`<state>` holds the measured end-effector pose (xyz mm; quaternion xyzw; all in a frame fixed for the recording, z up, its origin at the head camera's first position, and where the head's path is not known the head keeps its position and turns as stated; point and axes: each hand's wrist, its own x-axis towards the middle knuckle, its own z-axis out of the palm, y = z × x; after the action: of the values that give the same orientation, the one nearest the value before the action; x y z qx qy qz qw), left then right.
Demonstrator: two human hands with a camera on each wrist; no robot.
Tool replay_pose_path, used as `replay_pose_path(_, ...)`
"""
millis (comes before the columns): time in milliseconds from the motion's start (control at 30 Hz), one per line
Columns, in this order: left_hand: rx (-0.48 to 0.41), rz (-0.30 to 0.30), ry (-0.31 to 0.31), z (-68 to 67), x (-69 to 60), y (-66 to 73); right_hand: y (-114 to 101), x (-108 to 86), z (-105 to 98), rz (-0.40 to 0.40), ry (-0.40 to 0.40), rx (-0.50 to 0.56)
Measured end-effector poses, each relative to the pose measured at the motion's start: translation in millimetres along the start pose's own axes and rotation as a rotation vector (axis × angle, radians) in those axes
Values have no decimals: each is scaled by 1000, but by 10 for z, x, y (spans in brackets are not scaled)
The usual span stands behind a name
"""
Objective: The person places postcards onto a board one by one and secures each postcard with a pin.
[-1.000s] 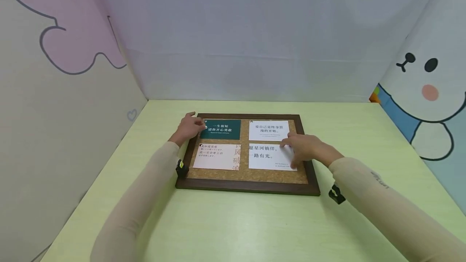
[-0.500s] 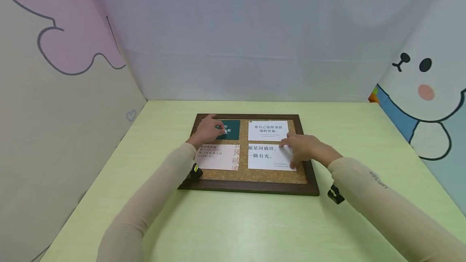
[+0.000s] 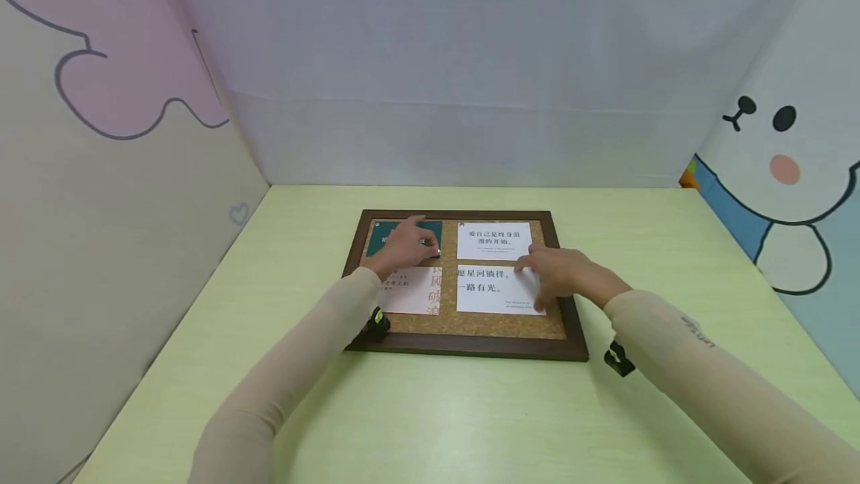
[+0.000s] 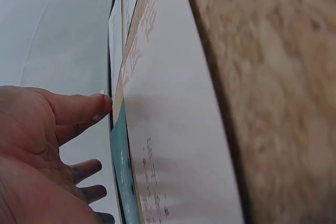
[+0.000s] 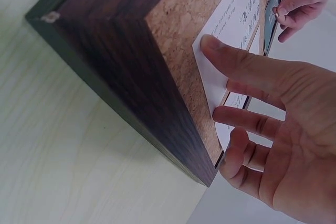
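My left hand (image 3: 408,243) is over the green card (image 3: 379,231). Its thumb and index finger pinch a small pushpin (image 3: 439,251) at that card's lower right corner; the pin is mostly hidden by the fingertips. The pink card (image 3: 416,297) lies below, partly covered by the left wrist. My right hand (image 3: 561,275) rests on the lower white card (image 3: 487,291). In the right wrist view its thumb (image 5: 223,51) presses one corner and a fingertip touches another, the fingers mostly extended. The upper white card (image 3: 493,236) lies just above.
The cards lie on a cork board (image 3: 504,326) with a dark wooden frame (image 3: 470,346). It lies flat on a pale green table (image 3: 430,417). Small pins show at the upper left corners of the green and upper white cards. Cartoon-printed walls stand at both sides.
My left hand has moved right, from the green card's upper left corner to its lower right corner, carrying the pushpin. My right hand stays on the lower white card.
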<state>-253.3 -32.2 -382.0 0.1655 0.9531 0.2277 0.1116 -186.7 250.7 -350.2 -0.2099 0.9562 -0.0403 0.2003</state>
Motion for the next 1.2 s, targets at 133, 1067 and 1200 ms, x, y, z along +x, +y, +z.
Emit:
replay_pose_path(133,-15,11,-25,33,11,76,-12,23,-9,8,-5,2)
replay_pose_path(1067,47,10,-140,204,120,296,-33,43,3,7,-13,-6)
replay_pose_path(1200,61,1,-178,170,122,323,-33,39,0,9,-12,-2)
